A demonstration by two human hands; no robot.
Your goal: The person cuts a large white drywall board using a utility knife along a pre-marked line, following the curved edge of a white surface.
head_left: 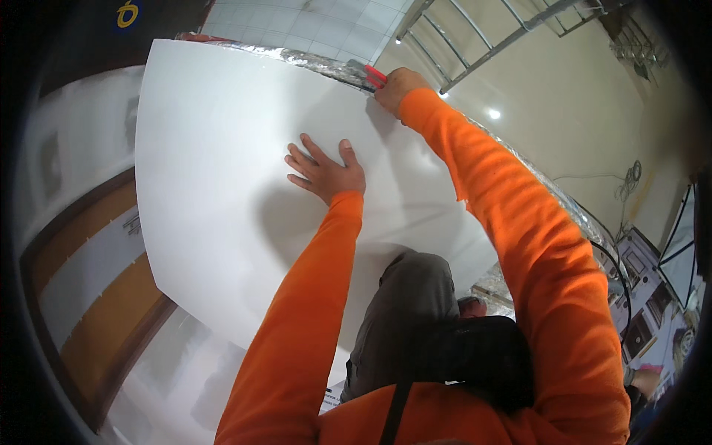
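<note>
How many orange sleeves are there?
2. The left sleeve leads to the left hand, spread on the white board; the right sleeve leads to the right hand, holding a red thing at the board's far edge.

Downward fisheye view from head

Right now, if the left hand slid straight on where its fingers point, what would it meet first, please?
The left hand would probably meet the shiny foil along the far edge of the white board; the way looks free, though depth is unclear.
</note>
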